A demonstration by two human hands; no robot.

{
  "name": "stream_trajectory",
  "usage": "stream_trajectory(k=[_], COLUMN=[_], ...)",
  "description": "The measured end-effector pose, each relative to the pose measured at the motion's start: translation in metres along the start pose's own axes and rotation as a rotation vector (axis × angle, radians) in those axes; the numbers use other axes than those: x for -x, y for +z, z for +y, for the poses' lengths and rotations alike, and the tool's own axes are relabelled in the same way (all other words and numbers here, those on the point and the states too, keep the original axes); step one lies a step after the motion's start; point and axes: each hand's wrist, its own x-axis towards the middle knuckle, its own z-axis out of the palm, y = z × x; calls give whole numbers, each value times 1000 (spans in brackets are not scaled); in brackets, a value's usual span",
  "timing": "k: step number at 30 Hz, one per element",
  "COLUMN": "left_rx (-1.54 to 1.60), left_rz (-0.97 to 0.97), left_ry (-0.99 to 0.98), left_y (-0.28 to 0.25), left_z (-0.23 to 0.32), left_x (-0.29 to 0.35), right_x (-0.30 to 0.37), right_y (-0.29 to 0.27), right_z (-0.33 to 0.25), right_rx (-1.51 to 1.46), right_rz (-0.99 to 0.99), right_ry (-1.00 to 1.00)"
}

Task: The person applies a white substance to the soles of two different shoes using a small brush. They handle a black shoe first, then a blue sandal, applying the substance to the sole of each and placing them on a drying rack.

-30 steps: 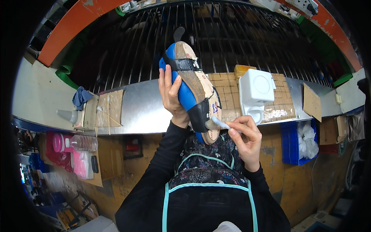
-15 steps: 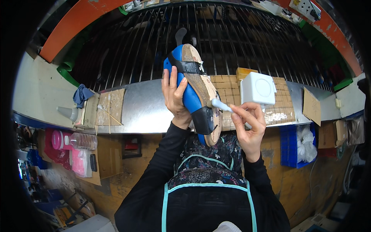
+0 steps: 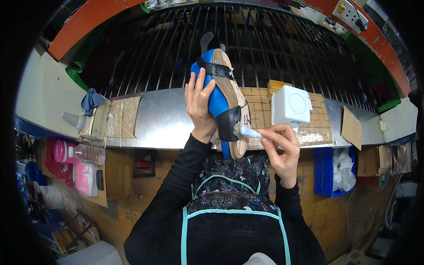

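Observation:
My left hand (image 3: 199, 101) grips a blue shoe last (image 3: 216, 102) from its left side, fingers wrapped over it. The last is held tilted above the bench edge, with its underside turned up and to the right. A pale insole (image 3: 235, 91) with a brown cork-like edge covers that underside, and black straps (image 3: 226, 124) fold over it. Between the thumb and fingers of my right hand (image 3: 283, 150) is a small brush (image 3: 251, 132) with a pale handle. Its bristles touch the lower strap's folded end, near the insole.
A white box-shaped container (image 3: 290, 106) stands on a cardboard mat (image 3: 320, 126) at right. Left on the metal bench (image 3: 161, 112) are cotton-tipped sticks (image 3: 128, 131), a blue cloth (image 3: 92, 100) and a grey cone (image 3: 73, 120). Metal rods (image 3: 269, 53) span the far side. A blue crate (image 3: 324, 172) sits below right.
The brush has moved down and slightly left along the underside, from the insole beside the lower strap onto the strap's end. The whole view has shifted slightly.

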Motion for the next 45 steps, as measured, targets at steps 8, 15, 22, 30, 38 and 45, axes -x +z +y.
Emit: stream_trajectory(k=[8, 15, 22, 30, 38, 45], left_rx=[54, 77, -36, -60, -44, -23], left_rz=[-85, -153, -181, -170, -219, -403], left_ry=[-120, -257, -233, -204, -279, -399], left_y=[0, -1, -7, -13, -14, -21], left_z=[7, 11, 2, -2, -6, 5], left_x=[-6, -3, 4, 4, 3, -6], right_x=[0, 11, 17, 3, -6, -22], right_y=[-4, 4, 5, 17, 18, 11], right_z=[2, -3, -14, -9, 1, 4], right_rx=[-236, -297, -206, 97, -131, -158], right_rz=[-30, 2, -5, 76, -23, -132], right_ry=[32, 270, 238, 37, 14, -85])
